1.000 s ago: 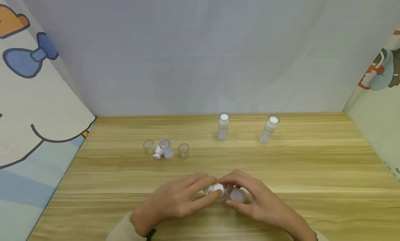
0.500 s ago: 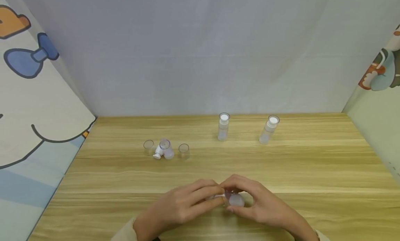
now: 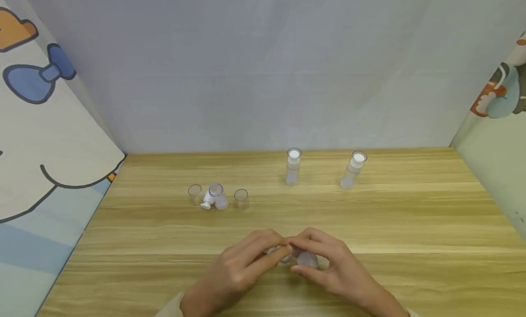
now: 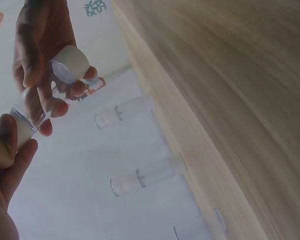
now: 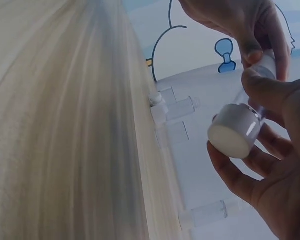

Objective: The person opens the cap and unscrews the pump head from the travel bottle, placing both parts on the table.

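My left hand (image 3: 242,266) pinches a white pump top (image 4: 23,127) with a clear collar between thumb and fingers. Beside it, my right hand (image 3: 337,264) holds a small clear bottle (image 3: 307,259) with a white base (image 5: 235,131), tilted so its base faces back toward me. In the right wrist view, the bottle and pump top line up end to end. Fingers cover the meeting point, so whether they are joined cannot be seen. In the head view, the left fingers hide most of the pump top.
Two capped clear bottles, one in the middle (image 3: 293,168) and one to the right (image 3: 352,171), stand at the table's back. Farther left are a clear cap (image 3: 195,192), a white pump top (image 3: 208,200) lying down, an upright bottle (image 3: 219,199) and another clear cap (image 3: 241,199).
Both hands have shifted slightly left with the bottle. The pump top's white face, plain to see a second ago, has turned and is now mostly behind the left fingers.
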Demonstrator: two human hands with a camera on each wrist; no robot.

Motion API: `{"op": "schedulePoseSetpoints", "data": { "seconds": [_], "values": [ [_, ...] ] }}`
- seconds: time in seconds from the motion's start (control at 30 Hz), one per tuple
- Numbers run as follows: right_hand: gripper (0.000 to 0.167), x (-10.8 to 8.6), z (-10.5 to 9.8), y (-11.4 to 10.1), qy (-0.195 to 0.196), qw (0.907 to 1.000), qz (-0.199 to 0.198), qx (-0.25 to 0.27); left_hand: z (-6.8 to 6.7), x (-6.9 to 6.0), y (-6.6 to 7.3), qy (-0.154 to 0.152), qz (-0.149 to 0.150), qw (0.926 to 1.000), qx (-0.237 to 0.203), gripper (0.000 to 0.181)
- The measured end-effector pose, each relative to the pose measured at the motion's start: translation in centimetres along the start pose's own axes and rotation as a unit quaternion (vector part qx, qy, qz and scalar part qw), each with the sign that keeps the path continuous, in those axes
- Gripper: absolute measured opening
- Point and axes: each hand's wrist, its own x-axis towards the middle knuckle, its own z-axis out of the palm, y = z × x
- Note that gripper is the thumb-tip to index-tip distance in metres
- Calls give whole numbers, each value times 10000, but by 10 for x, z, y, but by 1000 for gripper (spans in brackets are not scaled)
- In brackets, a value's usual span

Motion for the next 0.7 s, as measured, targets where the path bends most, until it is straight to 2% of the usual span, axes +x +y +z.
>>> {"op": "schedulePoseSetpoints", "data": {
  "seconds": [0.17, 0.3, 0.4, 0.5, 0.53, 0.6, 0.7],
  "values": [
    [55, -1, 8, -4, 338, 9992, -104, -178, 0, 3, 0, 253, 25, 9997, -60, 24],
    [55, -3, 11, -7, 424, 9985, -122, -326, 0, 4, 1, 305, -51, 9995, -108, 24],
    [52, -3, 7, -8, 182, 9997, 10, -139, -1, 3, 1, 166, -138, 9996, -194, 24],
    [47, -3, -2, -8, -412, 9968, 511, 447, -3, 1, 0, -119, -16, 9996, -264, 21],
    [44, -4, -5, -8, -663, 9917, 767, 786, -4, 1, 0, -230, 78, 9992, -314, 20],
    [40, -6, -10, -8, -1110, 9757, 1143, 1506, -6, 1, 0, -459, 292, 9974, -465, 19],
    [37, -8, -14, -6, -1637, 9420, 1265, 2642, -8, 3, 1, -739, 692, 9928, -646, 24]
  ]
}}
